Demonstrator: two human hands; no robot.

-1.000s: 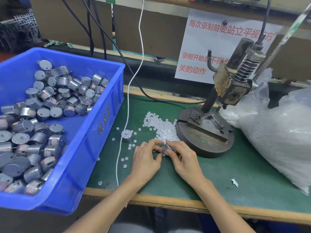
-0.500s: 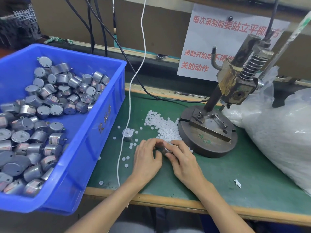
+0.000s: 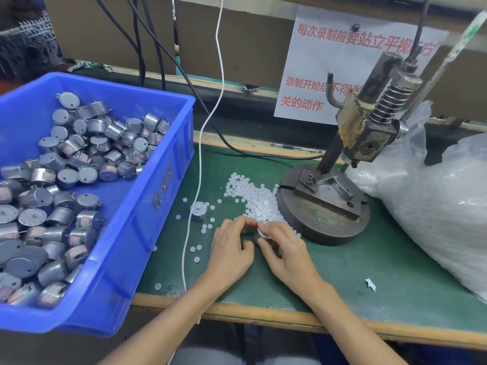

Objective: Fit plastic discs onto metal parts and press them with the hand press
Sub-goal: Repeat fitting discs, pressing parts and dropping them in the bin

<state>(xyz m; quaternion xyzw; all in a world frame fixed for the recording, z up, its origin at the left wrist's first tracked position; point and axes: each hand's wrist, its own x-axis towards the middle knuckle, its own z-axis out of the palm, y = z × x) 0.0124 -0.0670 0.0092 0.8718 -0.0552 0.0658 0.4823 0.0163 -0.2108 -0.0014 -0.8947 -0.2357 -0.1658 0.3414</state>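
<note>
Small silver cylindrical metal part (image 3: pixel 264 232): pinched by right hand (image 3: pixel 288 250) beside heap of white plastic discs (image 3: pixel 254 200). Left hand (image 3: pixel 232 247) fingertips, apart a second ago, now pinch its top; disc hidden, fitting likely underway.

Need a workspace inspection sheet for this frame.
Surface: green mat on bench.
Job's things: bin of parts at left; disc pile beside press; lone part upright on mat.
Clutter: loose discs, scrap, pen.
Grippers: right hand holds held part; left hand fingers at it, grip unclear.
Cables: white cord crosses mat; black cables at back.
Surroundings: bag at right; sign behind press.
</note>
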